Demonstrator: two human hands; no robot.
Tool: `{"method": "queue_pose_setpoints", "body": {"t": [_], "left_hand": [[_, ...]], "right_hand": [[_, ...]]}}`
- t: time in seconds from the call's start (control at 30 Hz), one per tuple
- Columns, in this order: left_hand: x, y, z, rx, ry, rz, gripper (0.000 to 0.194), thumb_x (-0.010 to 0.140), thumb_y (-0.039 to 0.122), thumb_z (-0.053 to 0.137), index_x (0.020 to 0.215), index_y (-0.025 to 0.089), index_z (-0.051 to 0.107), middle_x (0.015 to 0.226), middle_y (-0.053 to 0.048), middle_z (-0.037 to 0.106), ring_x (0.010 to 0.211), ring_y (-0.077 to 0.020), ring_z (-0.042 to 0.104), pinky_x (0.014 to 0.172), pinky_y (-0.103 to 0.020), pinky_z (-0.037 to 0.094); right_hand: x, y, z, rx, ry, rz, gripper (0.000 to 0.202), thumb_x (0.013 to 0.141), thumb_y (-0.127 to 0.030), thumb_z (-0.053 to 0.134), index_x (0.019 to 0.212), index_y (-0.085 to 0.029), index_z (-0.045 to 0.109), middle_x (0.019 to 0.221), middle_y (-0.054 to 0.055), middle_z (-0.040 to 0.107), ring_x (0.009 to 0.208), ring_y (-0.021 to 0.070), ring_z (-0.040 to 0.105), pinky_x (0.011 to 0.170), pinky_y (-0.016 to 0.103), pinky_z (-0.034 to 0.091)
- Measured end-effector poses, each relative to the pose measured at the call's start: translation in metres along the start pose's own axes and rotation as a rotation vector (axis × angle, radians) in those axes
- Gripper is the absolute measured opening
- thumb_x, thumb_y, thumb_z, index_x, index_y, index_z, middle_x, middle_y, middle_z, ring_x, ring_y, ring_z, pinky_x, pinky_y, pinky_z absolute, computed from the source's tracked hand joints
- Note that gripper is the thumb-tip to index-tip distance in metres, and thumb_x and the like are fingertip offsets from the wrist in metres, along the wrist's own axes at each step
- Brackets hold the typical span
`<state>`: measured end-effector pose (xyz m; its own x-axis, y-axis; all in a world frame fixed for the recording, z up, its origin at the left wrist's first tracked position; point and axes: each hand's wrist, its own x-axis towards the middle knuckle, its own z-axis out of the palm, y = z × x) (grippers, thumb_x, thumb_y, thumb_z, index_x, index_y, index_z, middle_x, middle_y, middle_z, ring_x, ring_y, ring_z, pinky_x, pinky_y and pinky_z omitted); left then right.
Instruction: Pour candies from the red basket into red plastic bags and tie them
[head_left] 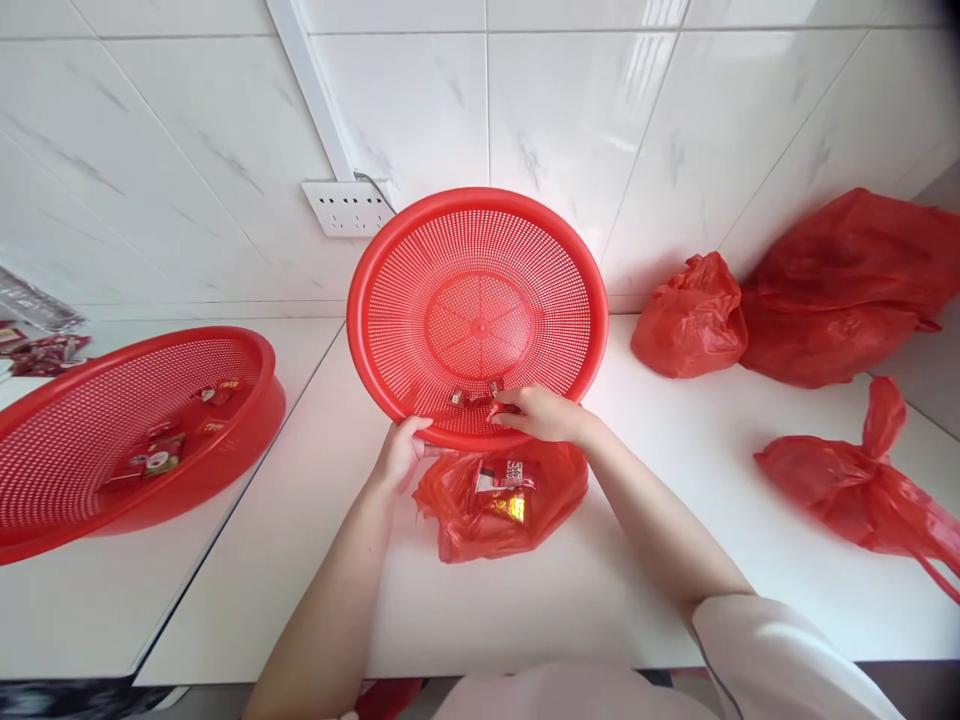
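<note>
The left hand (pixel 403 453) grips the rim of a tilted red basket (pixel 480 320) while the right hand (pixel 536 413) reaches in among small wrapped packets (pixel 459 398). An open red bag (pixel 551 490) holding more packs sits on the white counter (pixel 315 600), just below the basket.

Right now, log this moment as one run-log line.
left hand: grips tilted red colander | right hand: fingers at small wrapped packets inside | nearer: open red plastic bag holding larger packets
</note>
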<state>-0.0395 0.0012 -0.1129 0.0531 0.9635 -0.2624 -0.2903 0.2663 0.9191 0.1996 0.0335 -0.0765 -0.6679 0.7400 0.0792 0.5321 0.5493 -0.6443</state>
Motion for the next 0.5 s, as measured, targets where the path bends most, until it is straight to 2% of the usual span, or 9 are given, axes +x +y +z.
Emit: {"method": "queue_pose_setpoints", "body": {"t": [0.07, 0.13, 0.2, 0.27, 0.33, 0.43, 0.5], "left_hand": [[0.001, 0.000, -0.001, 0.001, 0.003, 0.011, 0.041, 0.067, 0.027, 0.063, 0.104, 0.010, 0.063, 0.093, -0.012, 0.074, 0.086, -0.0302, 0.071, 0.064, -0.038, 0.061], [0.001, 0.000, -0.001, 0.012, 0.009, 0.019, 0.041, 0.066, 0.028, 0.063, 0.103, 0.010, 0.063, 0.093, -0.012, 0.074, 0.085, -0.0291, 0.071, 0.064, -0.037, 0.060], [0.002, -0.001, -0.001, 0.023, 0.015, 0.020, 0.041, 0.066, 0.029, 0.063, 0.102, 0.010, 0.062, 0.092, -0.011, 0.074, 0.083, -0.0280, 0.071, 0.063, -0.035, 0.059], [0.002, -0.002, -0.001, 0.023, 0.014, 0.017, 0.040, 0.065, 0.030, 0.064, 0.100, 0.010, 0.062, 0.092, -0.011, 0.073, 0.083, -0.0275, 0.071, 0.062, -0.033, 0.059], [0.002, -0.002, 0.000, 0.019, 0.012, 0.014, 0.039, 0.065, 0.030, 0.064, 0.099, 0.011, 0.063, 0.092, -0.011, 0.073, 0.084, -0.0275, 0.071, 0.062, -0.033, 0.058], [0.003, -0.004, -0.001, 0.024, 0.008, 0.027, 0.037, 0.066, 0.029, 0.063, 0.098, 0.011, 0.063, 0.091, -0.009, 0.073, 0.083, -0.0268, 0.071, 0.063, -0.034, 0.059], [0.004, -0.005, -0.002, 0.035, 0.010, 0.046, 0.033, 0.066, 0.028, 0.063, 0.095, 0.011, 0.063, 0.089, -0.008, 0.072, 0.080, -0.0257, 0.071, 0.063, -0.035, 0.059]], "right_hand": [[-0.004, -0.006, -0.006, 0.052, -0.061, 0.018, 0.022, 0.092, -0.031, 0.055, 0.084, -0.014, 0.067, 0.072, 0.001, 0.065, 0.062, 0.0116, 0.055, 0.062, 0.024, 0.039], [-0.008, -0.009, -0.012, 0.116, -0.204, 0.016, 0.022, 0.090, -0.032, 0.057, 0.084, -0.014, 0.068, 0.075, 0.001, 0.067, 0.064, 0.0119, 0.056, 0.060, 0.023, 0.039], [-0.012, -0.010, -0.014, 0.139, -0.350, 0.029, 0.020, 0.086, -0.031, 0.061, 0.093, -0.016, 0.071, 0.082, 0.002, 0.070, 0.070, 0.0132, 0.060, 0.061, 0.022, 0.041], [-0.015, -0.008, -0.014, 0.097, -0.421, 0.064, 0.029, 0.081, -0.027, 0.064, 0.107, -0.018, 0.071, 0.091, 0.003, 0.071, 0.076, 0.0146, 0.062, 0.064, 0.022, 0.043], [-0.017, -0.007, -0.012, 0.009, -0.421, 0.107, 0.035, 0.077, -0.023, 0.067, 0.111, -0.018, 0.070, 0.095, 0.004, 0.071, 0.078, 0.0161, 0.062, 0.064, 0.023, 0.043], [-0.021, -0.011, -0.013, -0.117, -0.394, 0.179, 0.021, 0.074, -0.021, 0.069, 0.095, -0.018, 0.074, 0.088, 0.005, 0.072, 0.073, 0.0173, 0.062, 0.059, 0.024, 0.041], [-0.023, -0.017, -0.015, -0.167, -0.323, 0.207, 0.013, 0.077, -0.022, 0.068, 0.087, -0.019, 0.074, 0.082, 0.004, 0.072, 0.069, 0.0176, 0.062, 0.058, 0.025, 0.042]]}}
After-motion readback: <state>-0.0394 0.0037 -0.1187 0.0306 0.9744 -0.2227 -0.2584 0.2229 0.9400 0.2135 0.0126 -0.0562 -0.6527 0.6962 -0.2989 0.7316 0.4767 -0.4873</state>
